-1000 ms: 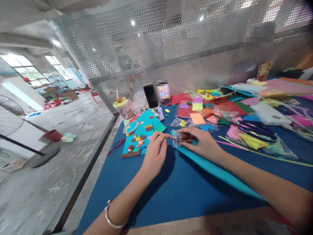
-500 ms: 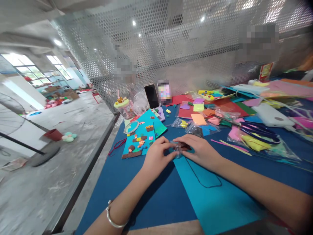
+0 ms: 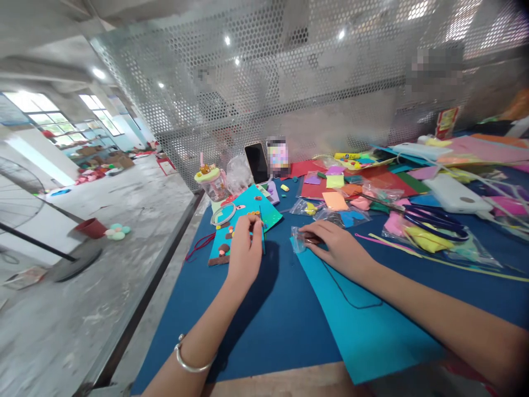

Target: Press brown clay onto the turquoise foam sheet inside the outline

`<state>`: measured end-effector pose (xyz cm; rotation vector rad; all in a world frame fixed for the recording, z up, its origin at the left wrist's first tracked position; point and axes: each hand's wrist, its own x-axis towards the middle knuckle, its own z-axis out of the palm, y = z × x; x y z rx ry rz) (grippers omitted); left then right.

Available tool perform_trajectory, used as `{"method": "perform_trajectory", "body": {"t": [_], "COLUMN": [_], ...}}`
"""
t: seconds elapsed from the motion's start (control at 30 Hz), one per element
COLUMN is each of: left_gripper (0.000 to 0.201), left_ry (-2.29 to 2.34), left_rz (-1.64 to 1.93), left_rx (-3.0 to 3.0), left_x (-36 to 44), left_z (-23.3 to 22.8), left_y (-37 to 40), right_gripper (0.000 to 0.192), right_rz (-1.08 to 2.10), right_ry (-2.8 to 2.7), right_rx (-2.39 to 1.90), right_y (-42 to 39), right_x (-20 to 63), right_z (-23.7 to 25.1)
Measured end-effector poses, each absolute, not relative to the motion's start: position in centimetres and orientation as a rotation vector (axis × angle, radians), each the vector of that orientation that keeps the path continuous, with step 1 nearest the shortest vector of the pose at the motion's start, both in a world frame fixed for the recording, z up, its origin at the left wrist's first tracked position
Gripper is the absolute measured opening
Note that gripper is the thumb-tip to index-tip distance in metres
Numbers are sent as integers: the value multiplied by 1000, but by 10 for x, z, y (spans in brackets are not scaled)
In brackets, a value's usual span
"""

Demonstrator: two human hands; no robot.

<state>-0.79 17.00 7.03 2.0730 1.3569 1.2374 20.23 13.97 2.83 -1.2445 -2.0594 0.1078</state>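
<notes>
My right hand [image 3: 341,245] is closed on a small clear plastic bag [image 3: 296,242] with brown clay [image 3: 311,239] in it, over the top end of a blue sheet [image 3: 363,336]. A dark curved line [image 3: 351,302] runs across that sheet. My left hand [image 3: 247,248] is raised, its thumb and fingers pinched together, above the right part of a blue card [image 3: 217,242] decorated with small clay figures [image 3: 223,251]. What the pinch holds, if anything, cannot be made out. The hand hides part of the card.
Bags of coloured clay [image 3: 430,237] and dark blue cable loops [image 3: 438,218] lie to the right, near a white device [image 3: 458,193]. A phone [image 3: 256,162] and a lidded cup [image 3: 210,182] stand at the back, before a perforated metal panel [image 3: 256,88]. The table edge [image 3: 152,286] runs along the left.
My left hand has come away from the plastic bag and moved left, over the decorated card. My right hand keeps the bag, almost in the same place.
</notes>
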Motion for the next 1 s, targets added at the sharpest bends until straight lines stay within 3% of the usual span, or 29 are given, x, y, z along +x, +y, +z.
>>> {"method": "perform_trajectory", "body": {"t": [0.27,0.5,0.8,1.0], "left_gripper": [17,31,24,19], "left_ry": [1209,849,831,904], "left_rz": [1182,1093,604,415], "left_rx": [2013,2215,2900,3022], "left_x": [1,15,23,19], "left_z": [67,53,46,50], "left_y": [156,139,101,89], "right_gripper": [48,41,30,29], "right_rz": [91,269,663,334], "right_ry": [-2149,-1902,-1583,-2063], "right_rx": [-1410,-1311,-1254,-1272], "right_y": [147,154,138,71], "right_x": [199,203,226,214], "right_z": [17,30,56,49]}}
